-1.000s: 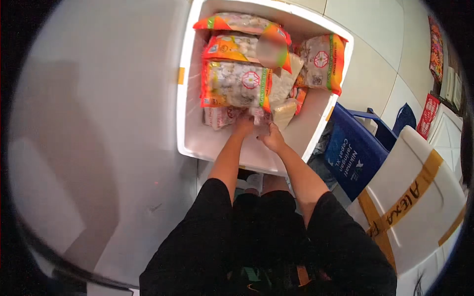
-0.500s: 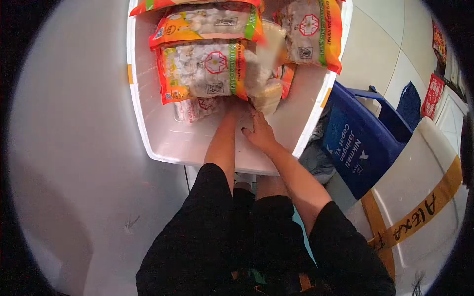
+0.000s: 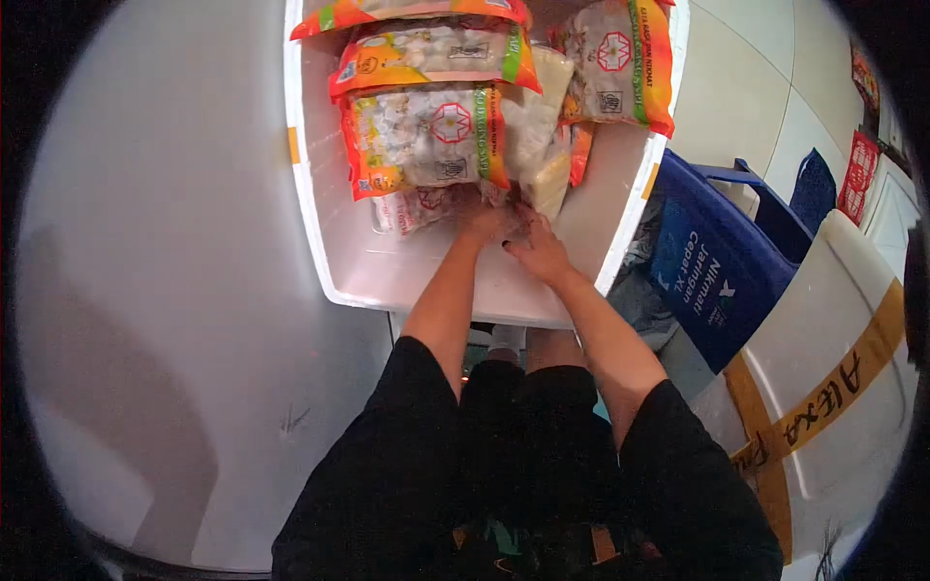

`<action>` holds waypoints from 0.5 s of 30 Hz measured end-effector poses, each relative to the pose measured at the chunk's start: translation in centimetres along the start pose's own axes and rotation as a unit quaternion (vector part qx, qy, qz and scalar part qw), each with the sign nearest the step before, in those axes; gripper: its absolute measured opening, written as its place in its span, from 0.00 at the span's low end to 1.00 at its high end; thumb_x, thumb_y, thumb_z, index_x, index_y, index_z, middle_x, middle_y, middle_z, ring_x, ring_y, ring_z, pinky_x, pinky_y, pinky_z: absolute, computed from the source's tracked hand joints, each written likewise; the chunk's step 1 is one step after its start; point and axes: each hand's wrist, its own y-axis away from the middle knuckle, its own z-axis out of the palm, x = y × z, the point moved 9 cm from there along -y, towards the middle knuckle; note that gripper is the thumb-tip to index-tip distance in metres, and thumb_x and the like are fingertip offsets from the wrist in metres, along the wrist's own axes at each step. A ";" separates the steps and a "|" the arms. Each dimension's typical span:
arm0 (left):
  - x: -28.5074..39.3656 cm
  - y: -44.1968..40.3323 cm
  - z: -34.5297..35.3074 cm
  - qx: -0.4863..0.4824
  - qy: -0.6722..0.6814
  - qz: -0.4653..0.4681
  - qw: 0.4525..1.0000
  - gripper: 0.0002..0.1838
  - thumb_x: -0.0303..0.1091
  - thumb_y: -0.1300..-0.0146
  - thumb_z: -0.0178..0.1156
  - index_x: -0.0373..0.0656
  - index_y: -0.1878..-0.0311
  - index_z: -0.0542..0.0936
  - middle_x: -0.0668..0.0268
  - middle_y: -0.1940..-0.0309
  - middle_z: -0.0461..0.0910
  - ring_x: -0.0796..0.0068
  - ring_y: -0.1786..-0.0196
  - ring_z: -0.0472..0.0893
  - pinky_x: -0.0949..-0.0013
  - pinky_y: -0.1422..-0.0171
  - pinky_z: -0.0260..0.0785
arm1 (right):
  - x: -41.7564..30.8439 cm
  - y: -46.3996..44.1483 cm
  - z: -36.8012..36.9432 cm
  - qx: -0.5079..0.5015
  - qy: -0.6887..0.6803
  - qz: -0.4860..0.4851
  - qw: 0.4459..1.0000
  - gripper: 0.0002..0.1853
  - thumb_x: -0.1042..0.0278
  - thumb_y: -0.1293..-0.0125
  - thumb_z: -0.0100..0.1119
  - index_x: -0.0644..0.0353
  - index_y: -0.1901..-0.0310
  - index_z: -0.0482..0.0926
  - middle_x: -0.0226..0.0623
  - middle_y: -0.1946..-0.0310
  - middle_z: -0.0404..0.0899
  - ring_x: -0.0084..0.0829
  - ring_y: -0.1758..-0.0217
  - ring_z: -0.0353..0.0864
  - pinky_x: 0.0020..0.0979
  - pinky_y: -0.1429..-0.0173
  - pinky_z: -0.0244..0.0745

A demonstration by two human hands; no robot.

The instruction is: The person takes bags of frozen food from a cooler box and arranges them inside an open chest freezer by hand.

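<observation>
Inside a white foam box [image 3: 315,223], both hands reach in beneath several orange-edged bags of pale frozen food. My left hand [image 3: 481,223] is below the front bag [image 3: 417,140]; its fingertips are blurred and partly hidden at a clear plastic package. My right hand [image 3: 540,250] is beside it with thumb and fingers apart, fingertips near the clear plastic and a cream-coloured pack [image 3: 550,184]. A small package with red print [image 3: 409,211] lies left of my left hand, under the front bag.
Another orange bag [image 3: 620,63] leans in the box's back right corner. Right of the box stand a blue bin [image 3: 717,261] and a white foam piece with brown tape [image 3: 823,349]. A grey surface [image 3: 184,242] lies to the left.
The view has shifted, moving the box right and slightly up since half a second ago. My left hand has come partly out from under the bag, beside my right hand.
</observation>
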 end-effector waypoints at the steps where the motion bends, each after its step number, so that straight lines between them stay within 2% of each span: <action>1: 1.0 1.0 -1.4 0.022 -0.015 0.008 1.000 0.32 0.46 0.58 0.60 0.35 0.52 0.65 0.51 0.66 0.75 0.54 0.62 0.75 0.57 0.60 0.67 | 0.8 -0.4 0.5 0.001 -0.001 -0.002 1.000 0.36 0.54 0.56 0.56 0.53 0.44 0.56 0.47 0.48 0.60 0.45 0.46 0.63 0.40 0.45 0.61; 3: 5.4 3.9 -6.3 0.058 -0.082 0.023 0.995 0.33 0.46 0.60 0.63 0.35 0.54 0.66 0.51 0.67 0.75 0.53 0.63 0.76 0.58 0.61 0.68 | 5.5 -1.1 2.3 -0.023 -0.037 0.130 0.991 0.36 0.51 0.53 0.55 0.51 0.43 0.55 0.43 0.46 0.60 0.40 0.47 0.65 0.37 0.44 0.60; 4: 6.8 5.2 -8.4 0.057 -0.018 0.011 0.998 0.32 0.44 0.61 0.64 0.35 0.55 0.66 0.50 0.66 0.75 0.52 0.62 0.75 0.59 0.61 0.67 | 5.5 -1.3 2.0 -0.023 -0.037 0.127 0.991 0.36 0.51 0.53 0.55 0.51 0.43 0.55 0.43 0.46 0.60 0.40 0.47 0.65 0.37 0.44 0.60; 5: 7.5 6.2 -9.9 0.055 0.047 0.000 0.997 0.31 0.42 0.62 0.66 0.35 0.56 0.67 0.50 0.66 0.74 0.52 0.62 0.75 0.59 0.60 0.67 | 4.4 -1.6 2.8 -0.078 -0.200 0.091 0.972 0.37 0.46 0.53 0.53 0.50 0.42 0.54 0.41 0.45 0.59 0.37 0.46 0.63 0.39 0.44 0.58; 6: 7.6 7.2 -10.9 0.058 0.047 0.000 0.997 0.31 0.42 0.62 0.66 0.35 0.56 0.67 0.50 0.66 0.74 0.52 0.62 0.75 0.59 0.60 0.67 | 2.7 -1.6 3.4 -0.131 -0.357 0.052 0.923 0.38 0.41 0.52 0.51 0.48 0.41 0.53 0.39 0.44 0.59 0.34 0.45 0.62 0.40 0.44 0.56; 7: 7.8 8.1 -12.0 0.067 0.087 0.017 0.994 0.29 0.40 0.62 0.65 0.35 0.58 0.66 0.48 0.63 0.71 0.50 0.59 0.72 0.58 0.57 0.64 | 1.3 -1.3 2.8 -0.132 -0.357 0.049 0.923 0.38 0.41 0.52 0.51 0.48 0.41 0.53 0.39 0.44 0.59 0.34 0.45 0.62 0.40 0.44 0.56; 9: 8.5 9.6 -13.5 0.078 0.130 0.035 0.988 0.27 0.38 0.62 0.64 0.34 0.59 0.66 0.47 0.60 0.68 0.48 0.56 0.68 0.58 0.54 0.62 | 1.9 0.6 2.7 -0.161 -0.362 0.237 0.887 0.42 0.33 0.54 0.46 0.46 0.39 0.51 0.37 0.43 0.57 0.32 0.43 0.57 0.42 0.44 0.51; 11: 9.9 10.9 -14.5 0.114 0.105 0.063 0.986 0.24 0.34 0.63 0.63 0.34 0.62 0.65 0.50 0.66 0.68 0.49 0.59 0.68 0.57 0.57 0.61 | 1.0 1.0 2.5 -0.172 -0.374 0.240 0.879 0.43 0.30 0.55 0.44 0.46 0.39 0.51 0.37 0.43 0.57 0.33 0.42 0.55 0.42 0.44 0.49; 15: 9.3 12.1 -15.4 0.143 0.112 0.072 0.981 0.24 0.31 0.64 0.62 0.35 0.62 0.66 0.52 0.67 0.67 0.50 0.60 0.67 0.58 0.56 0.61 | 0.4 2.1 2.8 -0.172 -0.407 0.250 0.862 0.45 0.27 0.56 0.43 0.44 0.38 0.50 0.36 0.41 0.55 0.34 0.40 0.53 0.40 0.45 0.48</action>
